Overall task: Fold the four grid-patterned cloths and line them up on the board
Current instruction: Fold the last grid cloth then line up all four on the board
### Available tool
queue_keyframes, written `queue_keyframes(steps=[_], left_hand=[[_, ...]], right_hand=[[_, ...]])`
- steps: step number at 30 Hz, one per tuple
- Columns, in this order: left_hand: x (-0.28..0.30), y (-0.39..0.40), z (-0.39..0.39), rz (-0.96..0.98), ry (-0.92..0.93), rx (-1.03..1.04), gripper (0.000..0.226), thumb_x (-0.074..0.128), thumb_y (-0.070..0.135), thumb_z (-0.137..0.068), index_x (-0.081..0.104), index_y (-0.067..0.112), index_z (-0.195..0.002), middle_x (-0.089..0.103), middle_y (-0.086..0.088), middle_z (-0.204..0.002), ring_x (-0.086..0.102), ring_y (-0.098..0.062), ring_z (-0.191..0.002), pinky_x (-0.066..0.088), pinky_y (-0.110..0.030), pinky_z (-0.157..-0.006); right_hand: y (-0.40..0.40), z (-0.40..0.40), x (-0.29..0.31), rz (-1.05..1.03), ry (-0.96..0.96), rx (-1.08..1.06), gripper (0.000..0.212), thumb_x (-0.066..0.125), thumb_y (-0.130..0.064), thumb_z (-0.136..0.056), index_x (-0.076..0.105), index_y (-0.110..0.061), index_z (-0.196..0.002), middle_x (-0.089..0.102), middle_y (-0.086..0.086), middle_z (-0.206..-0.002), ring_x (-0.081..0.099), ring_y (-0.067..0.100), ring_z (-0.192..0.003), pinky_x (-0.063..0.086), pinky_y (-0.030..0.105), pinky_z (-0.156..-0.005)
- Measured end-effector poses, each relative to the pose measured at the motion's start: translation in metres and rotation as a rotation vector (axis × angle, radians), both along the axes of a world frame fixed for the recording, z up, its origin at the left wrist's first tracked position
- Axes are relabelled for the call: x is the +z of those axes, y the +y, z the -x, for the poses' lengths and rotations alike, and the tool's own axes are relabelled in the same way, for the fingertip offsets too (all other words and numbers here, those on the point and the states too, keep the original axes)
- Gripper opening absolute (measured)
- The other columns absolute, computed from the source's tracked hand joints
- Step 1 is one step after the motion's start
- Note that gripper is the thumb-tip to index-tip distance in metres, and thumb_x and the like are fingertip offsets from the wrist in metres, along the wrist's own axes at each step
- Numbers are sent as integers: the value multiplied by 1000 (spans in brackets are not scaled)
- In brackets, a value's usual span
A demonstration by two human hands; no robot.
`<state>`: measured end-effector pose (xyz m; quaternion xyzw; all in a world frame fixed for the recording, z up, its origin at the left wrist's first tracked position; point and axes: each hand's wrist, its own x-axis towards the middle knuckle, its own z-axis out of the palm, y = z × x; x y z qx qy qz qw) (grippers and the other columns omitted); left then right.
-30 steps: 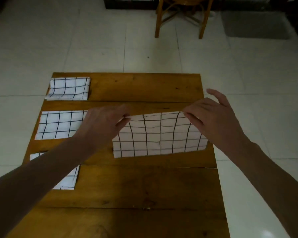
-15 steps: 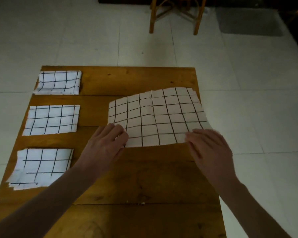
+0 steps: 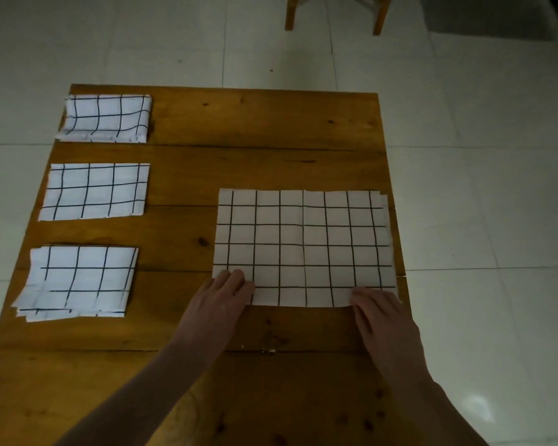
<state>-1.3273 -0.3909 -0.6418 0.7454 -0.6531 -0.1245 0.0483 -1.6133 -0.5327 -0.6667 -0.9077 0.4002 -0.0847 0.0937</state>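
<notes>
Pale floor tiles surround the knotty wooden board, with chair legs at the far edge. Three folded grid cloths sit in a column along the left side: the far one, the middle one and the near, ragged-edged one. Half a second ago the fourth cloth was billowing; it now lies flat near the board's right edge, folded into a rectangle. Left hand and right hand lie open, palms down, fingertips pressing its near corners.
</notes>
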Motion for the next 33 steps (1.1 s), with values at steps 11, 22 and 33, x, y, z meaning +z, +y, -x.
queue_keyframes(steps=[11, 22, 33], left_hand=[[-15, 54, 50, 57, 10, 116, 59, 37, 34, -105, 38, 8, -158, 36, -14, -164, 32, -31, -154, 28, -45, -122], [-36, 43, 73, -105, 19, 230, 64, 27, 42, -109, 18, 13, -165, 9, -10, -174, 7, -27, -161, 21, -52, -124], [-35, 68, 50, -143, 4, 274, 70, 26, 59, -106, 14, 26, -166, 6, -6, -174, 2, -32, -161, 22, -59, -125]], right_hand=[[61, -26, 8, -80, 118, -35, 57, 28, -40, -108, 31, -16, -160, 35, 8, -164, 31, 26, -153, 33, 46, -122], [88, -72, -12, -163, 263, 199, 65, 24, -51, -110, 15, -19, -165, 8, 1, -173, 7, 19, -159, 15, 47, -123], [69, -31, -9, -202, 271, 47, 75, 20, -64, -106, 11, -20, -165, 6, 0, -173, 3, 19, -160, 11, 52, -126]])
